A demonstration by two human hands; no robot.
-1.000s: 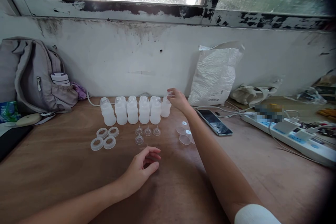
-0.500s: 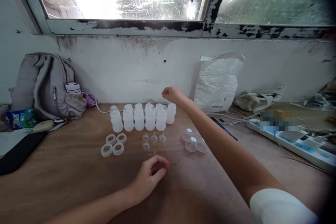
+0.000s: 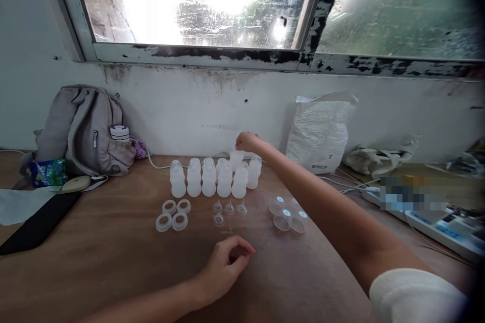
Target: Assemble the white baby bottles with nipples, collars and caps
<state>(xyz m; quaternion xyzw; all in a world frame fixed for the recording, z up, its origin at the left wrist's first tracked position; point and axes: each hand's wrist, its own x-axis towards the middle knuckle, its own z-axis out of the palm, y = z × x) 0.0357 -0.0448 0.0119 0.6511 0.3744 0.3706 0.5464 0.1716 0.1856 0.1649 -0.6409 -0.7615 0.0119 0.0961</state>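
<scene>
My right hand [image 3: 247, 142] reaches to the back of the table, its fingers closed on the top of a frosted bottle [image 3: 236, 160] behind the row. Several more frosted bottles [image 3: 208, 177] stand upright beside and in front of it. Near the front, my left hand [image 3: 232, 265] hovers over the wood with fingers curled, thumb and fingertips close together; whether anything small is between them I cannot make out. Ahead of it lie several clear nipples [image 3: 229, 207]. White rings [image 3: 179, 221] are grouped to the left, and clear caps [image 3: 282, 220] to the right, beside my right forearm.
A grey backpack [image 3: 87, 131] leans on the wall at the left, near a black case [image 3: 41, 222]. A white plastic package [image 3: 318, 133] stands at the back right. A power strip [image 3: 432, 224] with cables lies far right.
My right hand has come down onto a bottle at the back, which now shows above the row. The view has tilted and shifted slightly. My left hand keeps its curled pose.
</scene>
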